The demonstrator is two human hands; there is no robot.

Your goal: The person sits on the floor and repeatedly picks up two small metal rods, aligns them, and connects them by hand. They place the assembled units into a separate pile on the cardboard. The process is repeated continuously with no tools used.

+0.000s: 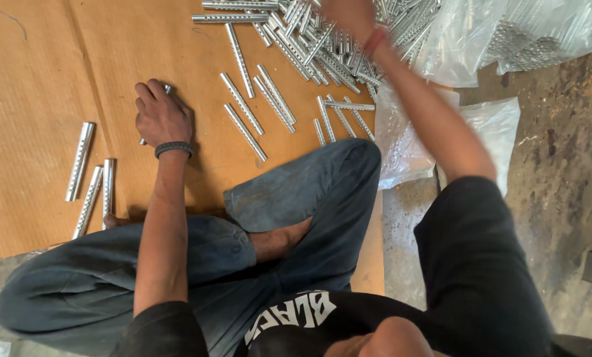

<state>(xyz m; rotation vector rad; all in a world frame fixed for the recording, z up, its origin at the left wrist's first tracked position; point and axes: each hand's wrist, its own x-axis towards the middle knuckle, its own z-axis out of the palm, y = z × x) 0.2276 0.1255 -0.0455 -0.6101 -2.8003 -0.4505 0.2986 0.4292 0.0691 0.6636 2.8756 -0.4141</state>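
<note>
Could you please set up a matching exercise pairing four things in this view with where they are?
Things:
1. left hand
2. right hand
3. three separate metal tubes
4. clear plastic bags

Places:
A. top right, on the concrete floor
B. far left of the cardboard sheet
C. over the big tube pile at top centre
D. closed on one tube, mid-cardboard

Pairs: 1-D, 2-C, 3-B, 4-A

1 shiny perforated metal tube (167,89) lies flat on the brown cardboard, mostly hidden under the left hand; a heaped pile of tubes (322,39) (same silvery, hole-punched kind) sits beneath the right hand.
</note>
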